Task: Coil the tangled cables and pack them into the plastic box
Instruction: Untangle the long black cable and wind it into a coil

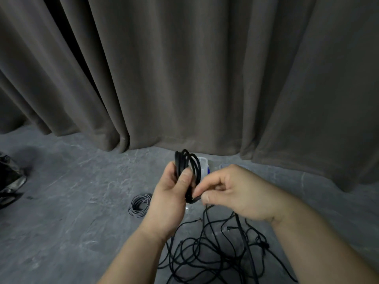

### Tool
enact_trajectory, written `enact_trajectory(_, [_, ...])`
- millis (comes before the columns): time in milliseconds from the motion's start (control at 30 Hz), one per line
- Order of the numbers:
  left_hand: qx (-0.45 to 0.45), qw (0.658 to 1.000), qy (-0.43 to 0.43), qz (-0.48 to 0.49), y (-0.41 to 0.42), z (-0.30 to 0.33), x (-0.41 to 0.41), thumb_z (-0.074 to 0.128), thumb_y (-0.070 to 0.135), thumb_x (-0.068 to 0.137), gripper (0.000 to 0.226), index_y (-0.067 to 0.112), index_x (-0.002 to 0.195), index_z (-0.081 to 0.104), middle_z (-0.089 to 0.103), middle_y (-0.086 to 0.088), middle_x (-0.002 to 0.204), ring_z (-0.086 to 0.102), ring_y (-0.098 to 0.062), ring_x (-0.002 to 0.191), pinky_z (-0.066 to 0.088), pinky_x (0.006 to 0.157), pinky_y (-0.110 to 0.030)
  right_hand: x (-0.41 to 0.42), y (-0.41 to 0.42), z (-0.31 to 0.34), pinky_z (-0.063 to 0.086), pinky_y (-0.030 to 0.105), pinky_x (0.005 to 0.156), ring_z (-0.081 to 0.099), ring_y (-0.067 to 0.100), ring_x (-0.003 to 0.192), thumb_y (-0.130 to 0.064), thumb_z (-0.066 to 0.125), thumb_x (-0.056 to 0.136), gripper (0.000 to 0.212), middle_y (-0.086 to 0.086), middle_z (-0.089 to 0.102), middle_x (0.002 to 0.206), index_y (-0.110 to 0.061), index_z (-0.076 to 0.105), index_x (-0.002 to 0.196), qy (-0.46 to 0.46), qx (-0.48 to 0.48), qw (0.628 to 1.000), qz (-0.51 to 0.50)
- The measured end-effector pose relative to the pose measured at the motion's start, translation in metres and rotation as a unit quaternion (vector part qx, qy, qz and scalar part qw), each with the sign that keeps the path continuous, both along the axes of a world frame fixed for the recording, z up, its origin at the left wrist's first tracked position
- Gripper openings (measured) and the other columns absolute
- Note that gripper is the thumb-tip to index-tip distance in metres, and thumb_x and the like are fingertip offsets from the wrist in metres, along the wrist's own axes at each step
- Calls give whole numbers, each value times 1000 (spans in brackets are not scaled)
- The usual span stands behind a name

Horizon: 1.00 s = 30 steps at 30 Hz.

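Coiling: one black cable coil (187,171), frame centre
Left hand (170,199): gripping the coil
Right hand (235,193): pinching its end
Grey coil (139,204): one, left
Tangled cables (215,253): bottom
Plastic box (203,166): one, behind

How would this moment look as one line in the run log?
left hand: holds black coil | right hand: pinches its loose end | grey coil: on floor | black tangle: uncoiled
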<state>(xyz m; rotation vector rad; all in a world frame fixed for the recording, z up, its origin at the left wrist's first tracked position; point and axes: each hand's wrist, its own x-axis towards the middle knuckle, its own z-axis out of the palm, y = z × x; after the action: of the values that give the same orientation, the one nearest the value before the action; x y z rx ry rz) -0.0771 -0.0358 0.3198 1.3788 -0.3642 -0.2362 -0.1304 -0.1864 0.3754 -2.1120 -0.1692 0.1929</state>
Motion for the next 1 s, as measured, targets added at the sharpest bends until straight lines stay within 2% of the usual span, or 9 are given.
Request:
enact_trajectory(133, [-20,998,34,-59,-2,-1,-3,50,30,91,17,19,83,58,51,-4,64,45,-15,58,39,70,-36,6,-1,-8,50,22,67,66,10,66,-10,73,81,7,2,70,69,-16,69,82,-56,126,986,-95])
enact_trajectory(233, [-47,994,79,-60,-3,3,-6,56,24,91,17,13,79,50,44,-1,60,36,-11,50,34,60,-27,12,-5,-20,38,24,52,42,5,51,-45,84,59,40,-8,49,56,-19,54,67,-90,38,974,-206])
enact_trajectory(300, [-83,988,117,-52,-4,6,-6,53,23,87,17,10,78,48,39,-1,58,31,-9,46,28,58,-26,13,-6,-22,34,21,49,38,5,50,-45,83,63,41,-8,45,55,-19,52,65,-69,41,974,-210])
enact_trajectory(433, [-137,979,149,-30,1,9,2,47,21,87,14,10,79,44,36,-1,57,25,-8,43,21,61,-29,10,-13,-24,47,25,66,57,8,62,-15,73,82,9,-5,63,64,-16,65,77,-17,163,977,-139])
enact_trajectory(500, [-134,979,146,-41,2,10,1,48,22,85,14,10,79,44,36,-1,57,25,-8,42,24,60,-30,12,-13,-28,48,23,69,61,6,66,-10,72,82,9,-6,67,68,-18,68,79,-45,180,968,-172])
enact_trajectory(600, [-118,980,140,-77,-1,11,-3,55,22,89,16,8,86,47,38,0,56,25,-7,41,27,59,-29,18,-4,-31,47,19,61,59,2,60,-22,79,75,13,-6,66,65,-20,66,74,-106,164,940,-282])
enact_trajectory(700, [-121,978,143,-97,-1,11,-2,50,30,84,21,9,84,49,38,1,56,25,-7,40,34,58,-26,24,0,-39,52,28,61,61,8,63,-48,82,62,36,-4,66,69,-20,63,74,-88,145,918,-359])
enact_trajectory(867, [-117,979,134,-95,0,11,-2,51,37,84,25,12,79,47,34,3,54,22,-6,40,37,54,-23,28,3,-46,53,30,72,69,10,89,-51,77,69,37,-5,72,94,-25,67,94,-25,195,931,-307])
enact_trajectory(1000, [-133,973,146,-116,1,13,0,51,29,86,20,17,70,55,32,4,54,21,-6,40,37,54,-24,26,7,-43,48,27,96,62,-2,104,-41,61,90,29,-12,70,108,-30,65,115,-55,145,962,-226])
